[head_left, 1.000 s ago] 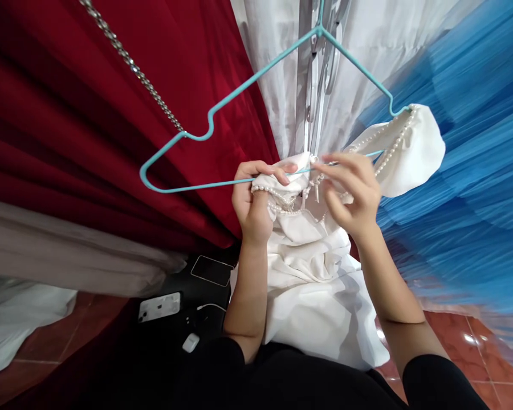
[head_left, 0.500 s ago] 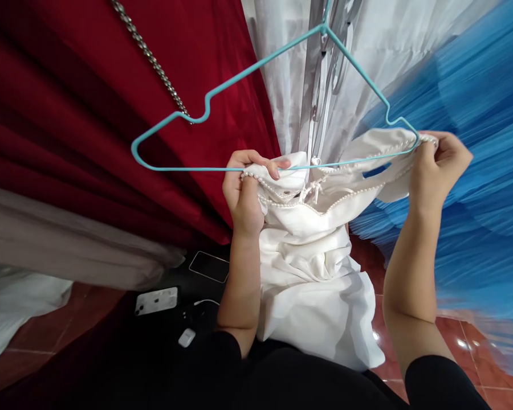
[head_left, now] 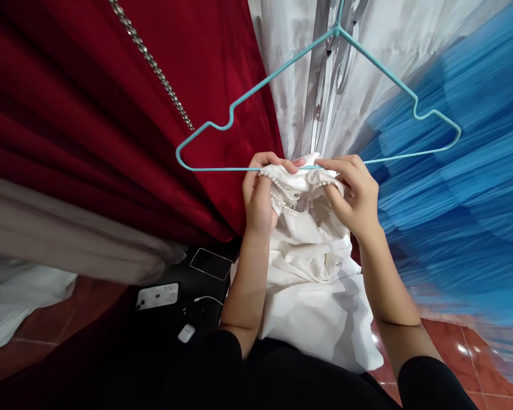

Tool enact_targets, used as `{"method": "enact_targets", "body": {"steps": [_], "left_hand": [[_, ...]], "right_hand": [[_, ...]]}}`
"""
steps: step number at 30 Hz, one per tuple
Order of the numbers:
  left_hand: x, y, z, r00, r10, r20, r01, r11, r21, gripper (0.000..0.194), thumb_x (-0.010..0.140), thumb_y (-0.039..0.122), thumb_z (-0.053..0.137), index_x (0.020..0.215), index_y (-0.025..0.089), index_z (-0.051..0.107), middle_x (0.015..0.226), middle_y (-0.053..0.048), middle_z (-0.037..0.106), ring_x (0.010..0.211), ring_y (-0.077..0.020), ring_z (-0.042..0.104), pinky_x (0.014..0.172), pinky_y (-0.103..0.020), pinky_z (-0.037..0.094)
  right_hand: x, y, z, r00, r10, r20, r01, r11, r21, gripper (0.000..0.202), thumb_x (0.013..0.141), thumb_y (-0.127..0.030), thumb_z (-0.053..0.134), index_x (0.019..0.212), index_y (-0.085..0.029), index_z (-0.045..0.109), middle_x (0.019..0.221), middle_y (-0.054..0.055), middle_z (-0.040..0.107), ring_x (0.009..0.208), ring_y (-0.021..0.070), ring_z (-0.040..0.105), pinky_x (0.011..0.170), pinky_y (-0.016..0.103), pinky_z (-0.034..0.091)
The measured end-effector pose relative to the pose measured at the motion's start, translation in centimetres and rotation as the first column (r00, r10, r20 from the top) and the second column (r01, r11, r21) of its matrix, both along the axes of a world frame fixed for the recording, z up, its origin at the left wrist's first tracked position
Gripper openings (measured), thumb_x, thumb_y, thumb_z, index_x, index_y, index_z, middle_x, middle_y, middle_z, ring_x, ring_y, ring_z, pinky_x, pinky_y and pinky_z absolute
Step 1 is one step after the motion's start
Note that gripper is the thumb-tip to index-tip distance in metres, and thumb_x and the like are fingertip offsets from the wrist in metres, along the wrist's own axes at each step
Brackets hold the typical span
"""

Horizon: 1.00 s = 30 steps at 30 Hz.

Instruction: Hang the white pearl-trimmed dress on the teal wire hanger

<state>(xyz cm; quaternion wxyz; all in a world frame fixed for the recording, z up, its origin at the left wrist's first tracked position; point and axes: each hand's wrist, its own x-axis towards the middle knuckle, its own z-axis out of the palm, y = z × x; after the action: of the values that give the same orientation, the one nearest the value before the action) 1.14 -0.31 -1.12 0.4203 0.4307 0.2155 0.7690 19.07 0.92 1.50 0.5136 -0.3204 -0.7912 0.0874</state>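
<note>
white, soft dress (head_left: 312,267) with pearl trim hangs limp under the teal hanger (head_left: 325,102); left hand (head_left: 260,193) and right hand (head_left: 353,191) pinch its bunched neckline, probably slippery.

Red drapes (head_left: 89,114), blue tulle (head_left: 461,216), phone (head_left: 158,296) on red floor tiles (head_left: 461,347).

Both hands, left hand (head_left: 259,199) and right hand (head_left: 354,193), bunch white dress (head_left: 316,273) under teal hanger (head_left: 316,102).
</note>
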Motion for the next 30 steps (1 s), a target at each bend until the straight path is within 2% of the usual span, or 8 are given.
{"method": "enact_targets", "body": {"steps": [3, 7, 12, 16, 20, 24, 27, 30], "left_hand": [[-1.2, -0.2, -1.9, 0.970, 0.241, -0.020, -0.241, 0.971, -0.010, 0.023, 0.094, 0.039, 0.076, 0.101, 0.019, 0.067, 0.103, -0.006, 0.074, 0.102, -0.0236, 0.077, 0.103, -0.040, 0.060], [-6.7, -0.3, -3.6, 0.686, 0.721, -0.097, -0.725, 0.689, -0.012, 0.014, 0.080, 0.018, 0.074, 0.087, 0.019, 0.061, 0.078, 0.003, 0.055, 0.072, -0.0112, 0.060, 0.074, -0.027, 0.051], [-13.0, -1.2, 1.6, 0.426, 0.888, -0.173, -0.864, 0.456, 0.212, 0.022, 0.081, 0.001, 0.074, 0.076, 0.018, 0.060, 0.081, 0.001, 0.053, 0.076, -0.0100, 0.056, 0.072, -0.029, 0.049], [-11.9, -1.5, 7.8, 0.427, 0.802, -0.418, -0.795, 0.553, 0.248, 0.023, 0.086, 0.005, 0.084, 0.083, 0.024, 0.070, 0.098, -0.002, 0.065, 0.089, -0.0178, 0.066, 0.070, -0.034, 0.056], [-8.3, -0.5, 10.6, 0.562, 0.646, -0.516, -0.655, 0.729, 0.198, 0.021, 0.089, 0.010, 0.085, 0.093, 0.026, 0.072, 0.106, -0.003, 0.069, 0.101, -0.0254, 0.074, 0.072, -0.035, 0.061], [-5.5, -0.7, 10.3, 0.716, 0.547, -0.433, -0.460, 0.837, 0.296, 0.031, 0.089, 0.003, 0.064, 0.110, 0.024, 0.077, 0.109, -0.001, 0.069, 0.114, -0.0227, 0.068, 0.102, -0.038, 0.059], [-3.8, -2.2, 8.2, 0.802, 0.508, -0.313, -0.413, 0.851, 0.323, 0.021, 0.096, 0.017, 0.064, 0.098, 0.027, 0.082, 0.094, -0.005, 0.068, 0.089, -0.0209, 0.064, 0.088, -0.035, 0.059], [-2.6, -3.1, 4.7, 0.844, 0.010, -0.536, -0.033, 0.999, -0.035, 0.036, 0.110, 0.040, 0.060, 0.086, 0.022, 0.081, 0.073, -0.005, 0.069, 0.065, -0.0178, 0.064, 0.061, -0.031, 0.051]], "right_hand": [[-0.8, 0.6, -0.6, 0.990, -0.035, -0.136, 0.042, 0.998, 0.044, 0.031, 0.094, -0.012, 0.060, 0.113, -0.025, 0.081, 0.099, 0.002, 0.075, 0.092, 0.0166, 0.072, 0.085, 0.036, 0.063], [-0.6, 0.7, -0.9, 0.983, 0.003, -0.186, 0.009, 0.998, 0.064, 0.038, 0.090, -0.006, 0.059, 0.112, -0.025, 0.083, 0.097, 0.001, 0.074, 0.089, 0.0152, 0.072, 0.082, 0.034, 0.062], [-0.2, 0.6, -0.9, 0.984, 0.008, -0.176, 0.005, 0.997, 0.073, 0.043, 0.092, -0.005, 0.058, 0.118, -0.028, 0.083, 0.100, 0.001, 0.074, 0.092, 0.0144, 0.072, 0.085, 0.034, 0.063], [-0.4, 0.5, -1.2, 0.984, 0.005, -0.178, 0.010, 0.996, 0.083, 0.042, 0.093, -0.007, 0.059, 0.119, -0.030, 0.083, 0.100, 0.000, 0.073, 0.092, 0.0141, 0.072, 0.084, 0.033, 0.063], [-0.7, 0.4, -1.4, 0.982, -0.015, -0.188, 0.032, 0.996, 0.087, 0.038, 0.094, -0.009, 0.059, 0.116, -0.029, 0.082, 0.099, 0.001, 0.073, 0.092, 0.0155, 0.072, 0.084, 0.035, 0.062], [-0.7, 0.2, -1.3, 0.983, -0.073, -0.168, 0.078, 0.997, 0.024, 0.033, 0.094, -0.013, 0.058, 0.111, -0.029, 0.082, 0.100, 0.002, 0.075, 0.093, 0.0177, 0.072, 0.086, 0.038, 0.061], [-0.7, 0.0, -1.2, 0.984, -0.114, -0.138, 0.113, 0.994, -0.010, 0.032, 0.094, -0.016, 0.057, 0.110, -0.029, 0.082, 0.101, 0.003, 0.076, 0.095, 0.0191, 0.073, 0.088, 0.040, 0.061], [-0.8, -0.1, -1.1, 0.984, -0.117, -0.134, 0.117, 0.993, -0.008, 0.032, 0.094, -0.015, 0.055, 0.110, -0.027, 0.081, 0.101, 0.003, 0.076, 0.096, 0.0193, 0.073, 0.090, 0.040, 0.061]]}}
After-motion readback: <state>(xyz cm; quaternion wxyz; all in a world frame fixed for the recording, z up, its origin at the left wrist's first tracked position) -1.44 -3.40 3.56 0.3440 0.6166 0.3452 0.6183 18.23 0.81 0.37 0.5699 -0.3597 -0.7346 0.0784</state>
